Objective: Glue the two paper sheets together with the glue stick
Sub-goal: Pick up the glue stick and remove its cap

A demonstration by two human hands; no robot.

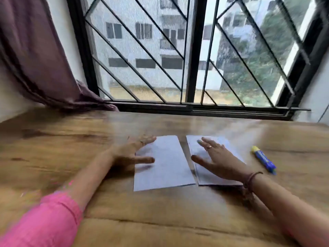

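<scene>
With fingers spread flat and holding nothing, the left hand (132, 152) lies across the left edge of the left paper sheet (165, 166), thumb stretched out over the page and the other fingertips reaching its far corner. Over on the other side, the right hand (218, 157) is just as open, palm down on the right paper sheet (201, 173), thumb pointing in toward the narrow gap between the pages; the blur makes it hard to say whether the palm presses down or only hovers close. A ring (209, 147) shows on one finger, and a dark thread bracelet (250, 179) wraps the wrist. Both sheets sit flat and side by side on the wooden table (160, 216), long edges nearly touching, not overlapped. Untouched, the blue glue stick (264, 159) with its yellow end lies on its side to the right of the right sheet, apart from the hand. A pink sleeve (46, 221) covers the left forearm. Beyond the table stands a black grilled window (194, 56), with a mauve curtain (32, 56) at the left.
</scene>
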